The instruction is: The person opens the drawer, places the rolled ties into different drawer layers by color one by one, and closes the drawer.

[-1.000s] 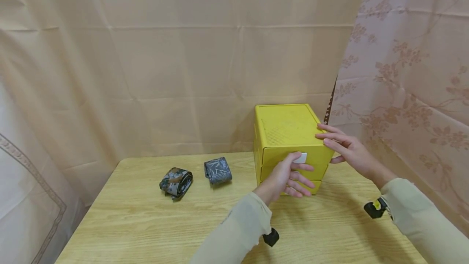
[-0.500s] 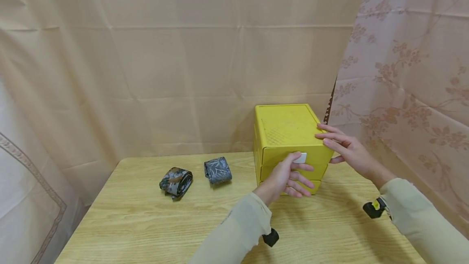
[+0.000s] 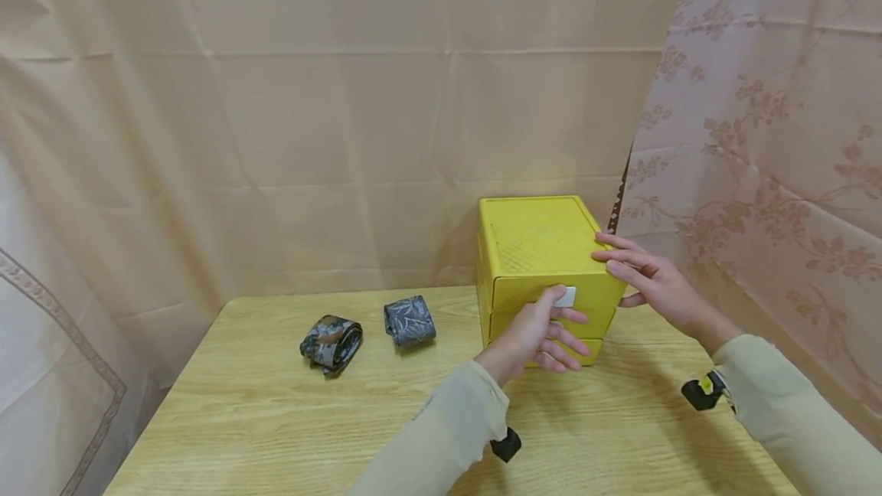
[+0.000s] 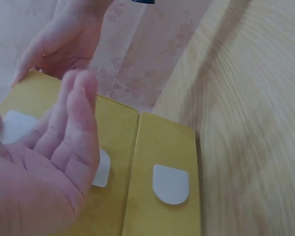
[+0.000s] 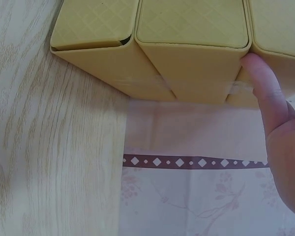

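Observation:
A yellow three-drawer box [image 3: 537,232] stands at the back right of the table, its drawers pushed in. My left hand [image 3: 534,337] is in front of it, thumb on the white tab [image 3: 567,297] of the top drawer and the other fingers stretched out past it. In the left wrist view, the bottom drawer's white tab [image 4: 171,184] shows uncovered, while the palm partly hides the middle one. My right hand [image 3: 648,275] rests with extended fingers on the box's top right edge. One of its fingers [image 5: 265,81] touches the side near a drawer seam.
Two rolled-up patterned cloth strips lie left of the box: a camouflage roll [image 3: 331,344] and a grey roll [image 3: 409,321]. Behind the wooden table [image 3: 276,427] hangs a beige curtain [image 3: 331,136], with a pink floral curtain [image 3: 772,136] close on the right.

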`<state>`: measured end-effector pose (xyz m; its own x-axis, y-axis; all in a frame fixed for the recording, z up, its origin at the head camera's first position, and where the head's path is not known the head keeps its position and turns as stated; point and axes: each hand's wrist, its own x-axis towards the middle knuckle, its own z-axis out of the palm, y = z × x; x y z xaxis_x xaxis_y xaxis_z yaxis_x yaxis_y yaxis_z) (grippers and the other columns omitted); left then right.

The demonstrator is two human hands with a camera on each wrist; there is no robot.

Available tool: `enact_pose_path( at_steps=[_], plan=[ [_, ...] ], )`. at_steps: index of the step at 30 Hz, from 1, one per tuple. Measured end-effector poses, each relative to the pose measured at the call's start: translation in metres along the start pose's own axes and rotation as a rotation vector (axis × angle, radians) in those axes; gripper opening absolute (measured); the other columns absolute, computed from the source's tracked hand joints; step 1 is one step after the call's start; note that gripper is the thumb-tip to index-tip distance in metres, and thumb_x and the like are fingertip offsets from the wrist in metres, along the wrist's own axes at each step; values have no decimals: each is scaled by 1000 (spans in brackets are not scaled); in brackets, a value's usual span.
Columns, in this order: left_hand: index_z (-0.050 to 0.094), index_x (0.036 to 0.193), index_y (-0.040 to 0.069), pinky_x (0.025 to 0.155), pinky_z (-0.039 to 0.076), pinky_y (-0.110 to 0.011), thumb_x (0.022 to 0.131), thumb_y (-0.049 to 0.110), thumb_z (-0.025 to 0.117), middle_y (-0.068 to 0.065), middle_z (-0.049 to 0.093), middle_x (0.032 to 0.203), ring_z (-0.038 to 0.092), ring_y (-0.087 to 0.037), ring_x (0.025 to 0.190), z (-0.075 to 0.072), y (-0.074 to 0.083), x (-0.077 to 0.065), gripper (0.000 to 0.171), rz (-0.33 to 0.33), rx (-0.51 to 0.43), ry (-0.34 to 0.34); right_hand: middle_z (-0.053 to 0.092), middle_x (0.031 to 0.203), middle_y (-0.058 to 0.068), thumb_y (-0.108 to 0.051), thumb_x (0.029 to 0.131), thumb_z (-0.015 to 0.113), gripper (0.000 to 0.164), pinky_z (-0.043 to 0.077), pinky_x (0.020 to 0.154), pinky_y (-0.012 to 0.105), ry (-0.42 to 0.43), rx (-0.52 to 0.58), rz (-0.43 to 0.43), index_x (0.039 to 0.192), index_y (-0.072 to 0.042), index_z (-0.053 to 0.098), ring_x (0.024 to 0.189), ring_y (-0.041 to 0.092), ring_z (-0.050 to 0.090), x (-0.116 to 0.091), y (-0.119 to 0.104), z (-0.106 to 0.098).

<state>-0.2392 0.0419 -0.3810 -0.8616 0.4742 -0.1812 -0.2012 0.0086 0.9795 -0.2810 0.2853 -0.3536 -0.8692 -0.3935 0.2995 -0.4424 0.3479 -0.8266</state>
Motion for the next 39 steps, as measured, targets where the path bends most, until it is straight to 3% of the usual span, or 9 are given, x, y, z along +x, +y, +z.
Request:
enact_pose_path(
  at_steps=[6,11,18,23,39],
  plan=[
    [72,115,12,56,58,-38,98,72,34,-8,74,79,72,-27,64,5,1,-4,73,18,90,49,32,163,-1,-19,109,49,33,60,72,43,14,0,8,137,-7,61,129,-2,45,0,1,-1],
    [71,115,11,61,60,-44,98,72,38,-6,74,76,70,-24,60,5,-8,-9,72,37,149,72,31,163,-2,-19,109,49,33,59,72,43,8,-1,9,138,-8,61,130,-1,44,0,2,-1],
    [72,117,8,58,59,-38,100,68,39,-7,74,78,71,-23,62,-1,-25,-6,70,20,116,45,31,163,-1,-18,109,49,33,59,72,43,8,-3,-3,137,-7,61,128,1,46,2,3,0],
    [72,115,7,54,58,-34,98,70,40,-9,75,80,71,-24,62,-5,-34,-3,73,-32,73,43,32,163,-1,-17,109,49,33,60,71,43,11,-4,-8,137,-6,61,128,1,46,2,3,0],
    [71,116,6,54,56,-30,99,71,37,-8,76,86,71,-22,67,-11,-52,3,76,-84,51,6,32,163,-1,-18,109,49,32,60,71,43,13,-8,-9,137,-7,62,129,0,45,1,4,0]
  ],
)
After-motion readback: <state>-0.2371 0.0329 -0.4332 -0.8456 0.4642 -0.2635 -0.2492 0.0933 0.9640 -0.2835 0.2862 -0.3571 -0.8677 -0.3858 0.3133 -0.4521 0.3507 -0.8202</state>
